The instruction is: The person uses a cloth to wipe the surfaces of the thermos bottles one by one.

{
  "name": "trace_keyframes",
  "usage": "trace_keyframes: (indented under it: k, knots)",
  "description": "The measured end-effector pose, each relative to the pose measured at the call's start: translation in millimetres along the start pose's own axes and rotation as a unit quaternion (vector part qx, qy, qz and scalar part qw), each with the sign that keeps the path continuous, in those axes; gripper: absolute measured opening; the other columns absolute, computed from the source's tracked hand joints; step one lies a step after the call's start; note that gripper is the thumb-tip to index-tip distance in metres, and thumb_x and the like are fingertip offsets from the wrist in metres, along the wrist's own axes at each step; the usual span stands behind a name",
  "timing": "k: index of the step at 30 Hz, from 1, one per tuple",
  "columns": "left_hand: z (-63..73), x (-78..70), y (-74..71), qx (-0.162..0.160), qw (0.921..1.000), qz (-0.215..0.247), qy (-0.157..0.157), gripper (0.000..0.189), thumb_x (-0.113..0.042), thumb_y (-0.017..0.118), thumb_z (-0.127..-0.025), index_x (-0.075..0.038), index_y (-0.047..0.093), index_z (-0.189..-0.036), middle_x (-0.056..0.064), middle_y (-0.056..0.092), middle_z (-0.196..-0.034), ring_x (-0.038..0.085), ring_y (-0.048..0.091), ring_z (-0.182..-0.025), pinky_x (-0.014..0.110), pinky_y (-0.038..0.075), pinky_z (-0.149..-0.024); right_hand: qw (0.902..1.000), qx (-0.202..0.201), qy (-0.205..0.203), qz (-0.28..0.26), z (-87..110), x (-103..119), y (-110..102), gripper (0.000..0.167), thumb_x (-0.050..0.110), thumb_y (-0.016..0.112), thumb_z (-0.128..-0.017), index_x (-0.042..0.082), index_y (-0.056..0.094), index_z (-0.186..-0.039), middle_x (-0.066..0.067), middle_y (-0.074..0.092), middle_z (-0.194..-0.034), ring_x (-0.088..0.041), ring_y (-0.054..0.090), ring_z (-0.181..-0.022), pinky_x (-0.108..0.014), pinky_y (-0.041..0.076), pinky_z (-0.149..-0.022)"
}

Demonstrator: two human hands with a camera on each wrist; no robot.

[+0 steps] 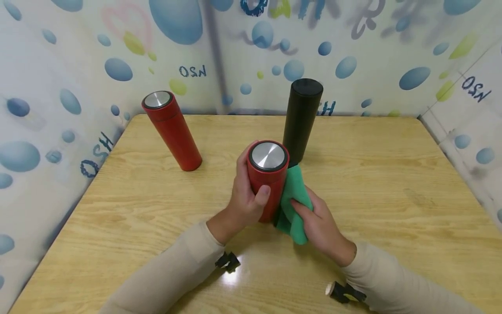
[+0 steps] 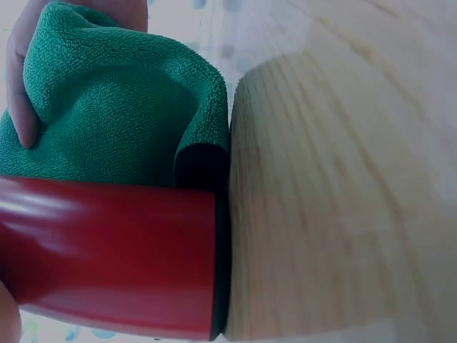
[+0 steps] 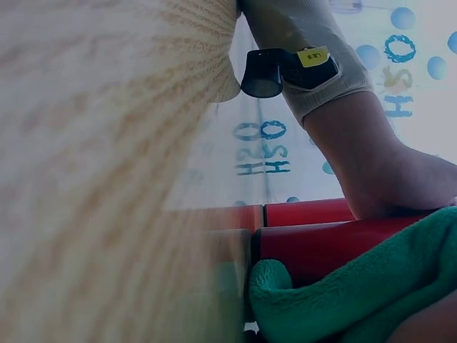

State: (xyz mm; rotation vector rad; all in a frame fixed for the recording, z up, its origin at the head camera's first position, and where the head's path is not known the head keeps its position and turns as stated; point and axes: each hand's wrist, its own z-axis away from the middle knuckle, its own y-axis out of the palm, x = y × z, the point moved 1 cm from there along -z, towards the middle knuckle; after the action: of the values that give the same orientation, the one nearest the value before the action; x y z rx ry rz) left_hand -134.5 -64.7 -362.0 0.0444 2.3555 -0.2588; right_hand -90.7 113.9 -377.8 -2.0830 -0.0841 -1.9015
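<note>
My left hand [image 1: 245,198] grips a red thermos flask [image 1: 270,187] with a silver-topped lid, upright on the table, thumb across its near side. My right hand [image 1: 319,224] holds a folded green cloth [image 1: 294,205] against the flask's right side. Seen from the left wrist, the terry cloth [image 2: 107,107] lies along the red flask [image 2: 114,250], with a dark rounded shape [image 2: 202,166] showing beneath its edge. In the right wrist view, the cloth [image 3: 328,307] covers part of the flask [image 3: 314,246].
Farther back stands a black flask [image 1: 302,122], just behind the cloth. A second red flask [image 1: 174,131] is upright at the back left of the wooden table [image 1: 372,183]. A patterned wall [image 1: 235,56] borders the table's far edge. Both wrists wear small dark cameras.
</note>
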Motion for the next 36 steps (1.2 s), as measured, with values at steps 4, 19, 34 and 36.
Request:
trace_keyframes:
  k: [4,19,34,36]
  knots:
    - [-1.8,-1.4,0.3,-0.003,1.0000,0.004,0.001,0.086,-0.061,0.045,-0.097,0.002,0.017,-0.148,0.024,0.047,-0.137,0.032,0.049,-0.127,0.042,0.050,-0.104,0.9999,-0.001,-0.011,0.002,0.0,3.1,0.6,0.043,0.011,0.045,-0.105,0.005,0.045,-0.147,-0.014,0.055,-0.142,-0.023,0.055,-0.126,-0.022,0.047,-0.102]
    - [-0.6,-4.2,2.9,-0.001,0.9999,0.005,-0.016,0.085,-0.059,0.047,-0.096,0.001,0.018,-0.148,0.023,0.047,-0.138,0.030,0.048,-0.128,0.040,0.052,-0.102,0.9991,-0.037,-0.018,-0.009,4.3,6.6,0.1,0.040,0.007,0.048,-0.103,0.000,0.049,-0.143,-0.017,0.059,-0.135,-0.005,0.058,-0.116,-0.017,0.048,-0.097]
    - [3.2,-2.3,1.7,-0.002,0.9995,0.013,-0.029,0.086,-0.060,0.047,-0.096,0.002,0.017,-0.147,0.023,0.046,-0.138,0.030,0.048,-0.128,0.042,0.053,-0.101,0.9996,-0.014,-0.014,0.020,3.2,-0.1,1.0,0.045,0.009,0.047,-0.104,0.004,0.043,-0.149,-0.014,0.054,-0.144,-0.025,0.054,-0.128,-0.024,0.046,-0.102]
    - [2.6,-2.1,1.9,0.000,0.9995,0.013,-0.028,0.085,-0.059,0.047,-0.096,0.002,0.017,-0.148,0.023,0.046,-0.139,0.030,0.047,-0.129,0.043,0.053,-0.101,0.9996,-0.017,-0.011,0.020,3.2,1.0,0.7,0.045,0.009,0.047,-0.104,0.005,0.043,-0.148,-0.013,0.055,-0.143,-0.024,0.054,-0.128,-0.025,0.046,-0.103]
